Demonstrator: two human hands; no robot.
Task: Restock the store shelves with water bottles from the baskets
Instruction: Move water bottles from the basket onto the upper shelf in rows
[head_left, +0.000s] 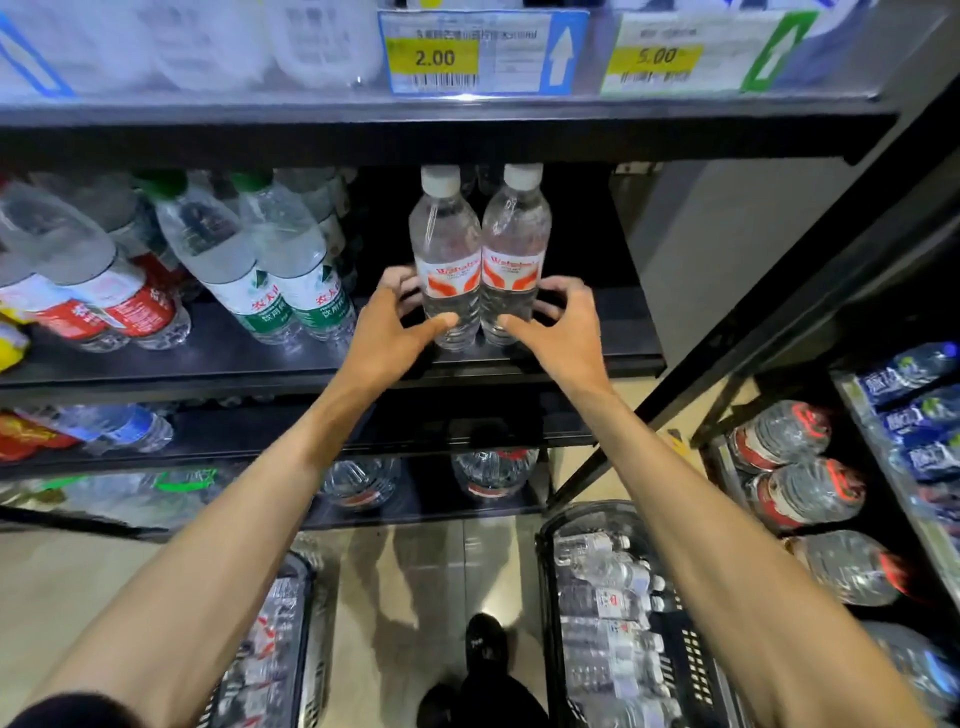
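Two clear water bottles with white caps and red-and-white labels stand upright side by side on the black middle shelf (234, 364). My left hand (384, 332) curls around the left bottle (445, 234), thumb on its lower front, fingers behind its left side. My right hand (563, 332) holds the right bottle (515, 228) the same way from the right. Both bottle bases rest near the shelf's front edge. On the floor below, a black basket (693, 670) at right holds several similar bottles (602, 587), and a second basket (307, 597) at left holds more.
Green-capped bottles (270, 270) and red-labelled bottles (104, 291) fill the shelf's left part. The shelf above carries price tags (483, 52). Large jugs (795, 467) sit on a rack at right. My shoe (485, 644) stands between the baskets.
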